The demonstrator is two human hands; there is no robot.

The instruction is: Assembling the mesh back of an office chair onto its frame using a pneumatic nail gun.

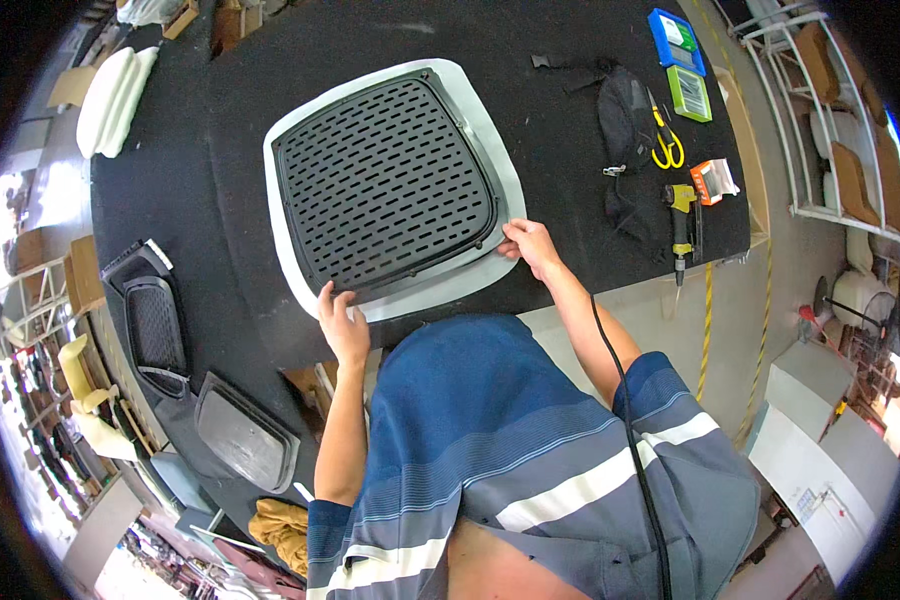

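A black slotted plastic panel lies on top of a larger light grey, rounded-square backing piece, whose border shows all round it. My left hand is at the near left corner, its fingers apart and their tips touching the edge of the panel and the grey border. At the near right corner, my right hand has its thumb and fingers closed on the grey border. The undersides of both grips are hidden.
On the black-covered table, to the right, are a black strapped bag, yellow-handled scissors, a yellow-black power driver, an orange-white box and a blue case. Dark panels lie left. A black cable crosses my right arm.
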